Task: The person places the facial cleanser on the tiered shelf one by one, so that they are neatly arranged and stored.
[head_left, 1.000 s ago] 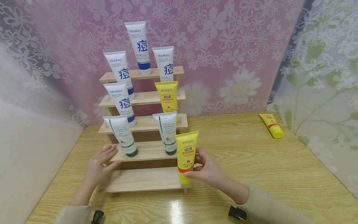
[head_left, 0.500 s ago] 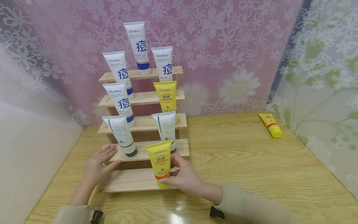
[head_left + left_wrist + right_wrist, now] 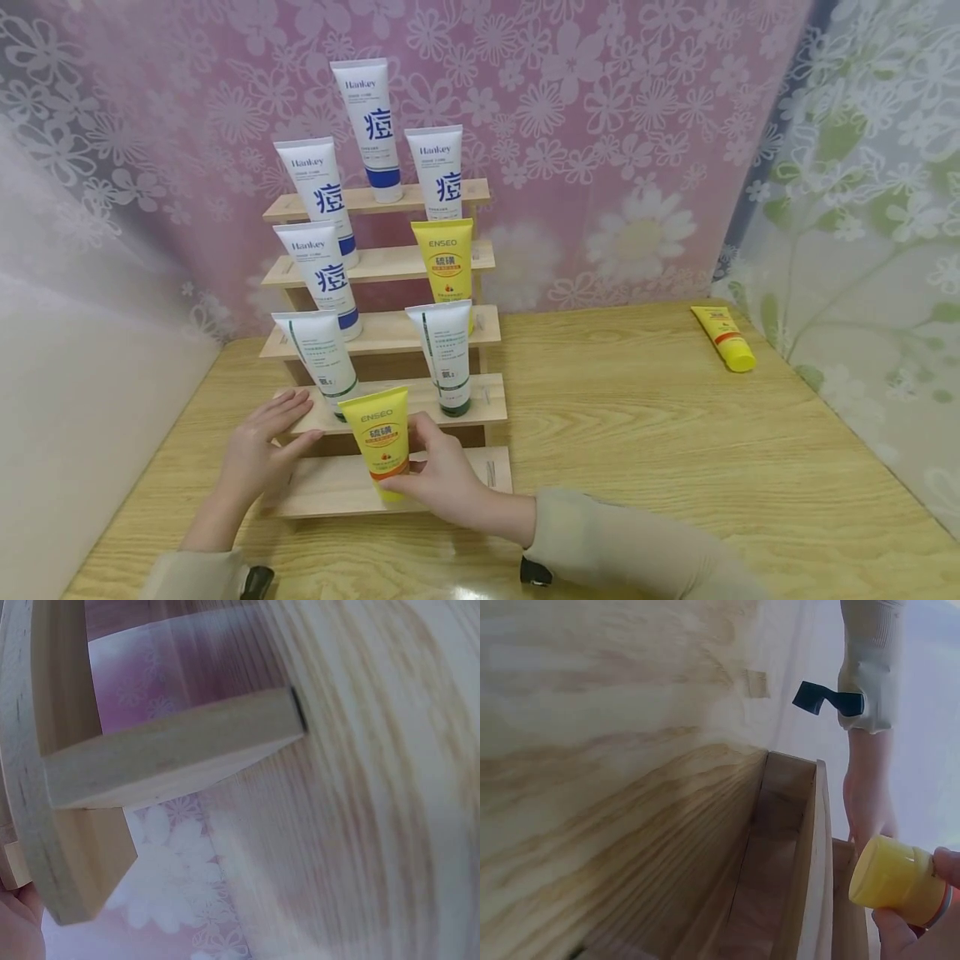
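Note:
A yellow squeeze tube stands cap down at the stepped wooden display stand's lowest step. My right hand pinches it from the right, thumb in front. Whether its yellow cap touches the step I cannot tell. My left hand holds the left end of the step above, fingers on top and thumb at its front edge. Just behind the held tube, on that step, are a white-and-green tube and a second white-and-green tube to the right.
Higher steps bear several blue-and-white tubes and another yellow tube. One more yellow tube lies at the right rear of the wooden table. A flowered pink backdrop hangs behind.
My right hand has carried the yellow tube leftward from the lowest step's right end to left of its middle. The left hand has stayed in place on the stand.

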`<state>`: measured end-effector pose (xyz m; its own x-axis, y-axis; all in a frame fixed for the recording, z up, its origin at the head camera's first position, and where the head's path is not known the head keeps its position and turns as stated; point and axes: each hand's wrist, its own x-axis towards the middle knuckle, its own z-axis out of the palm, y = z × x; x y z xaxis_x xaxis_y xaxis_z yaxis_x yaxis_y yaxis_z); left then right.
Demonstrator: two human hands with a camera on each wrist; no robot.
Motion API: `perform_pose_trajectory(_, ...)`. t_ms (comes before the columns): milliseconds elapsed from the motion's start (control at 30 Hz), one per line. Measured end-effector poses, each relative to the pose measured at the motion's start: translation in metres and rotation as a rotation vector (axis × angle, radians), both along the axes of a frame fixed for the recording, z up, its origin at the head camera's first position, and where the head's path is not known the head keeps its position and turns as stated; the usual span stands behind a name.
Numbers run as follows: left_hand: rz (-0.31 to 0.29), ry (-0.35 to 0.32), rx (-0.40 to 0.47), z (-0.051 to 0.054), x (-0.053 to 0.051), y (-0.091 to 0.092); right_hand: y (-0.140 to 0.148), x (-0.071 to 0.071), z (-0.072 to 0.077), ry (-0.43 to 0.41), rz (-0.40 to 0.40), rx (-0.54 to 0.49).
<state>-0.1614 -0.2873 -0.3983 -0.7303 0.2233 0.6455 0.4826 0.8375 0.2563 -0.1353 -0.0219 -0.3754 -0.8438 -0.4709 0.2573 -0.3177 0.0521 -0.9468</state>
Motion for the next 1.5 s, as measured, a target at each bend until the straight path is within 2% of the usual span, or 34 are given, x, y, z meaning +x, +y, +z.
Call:
perform_pose_trajectory(133,0.001,-0.006,0.003,0.000,0.001,-0.001,-0.014,-0.004,-0.006,0.060,-0.004,0.025)
perform_pose_trajectory(300,-0.013,0.020,0.015,0.001,-0.001,-0.001,-0.027,-0.006,-0.007,0.095,-0.021,0.044)
perform_pose_trajectory(800,-0.069,0.069,0.027,0.000,-0.003,-0.003,-0.055,-0.010,-0.014,0.092,-0.079,0.112)
perform_pose_trajectory(933,-0.044,0.051,0.027,0.000,-0.002,-0.003,-0.061,-0.010,-0.013,0.103,-0.096,0.144)
perform_pose_trajectory(1167,0.018,-0.028,0.015,0.002,0.001,0.000,-0.064,-0.008,-0.012,0.088,-0.096,0.188)
perform_pose_trajectory(1500,0.012,0.006,0.006,0.001,0.001,-0.001,-0.063,-0.007,-0.013,0.099,-0.080,0.210)
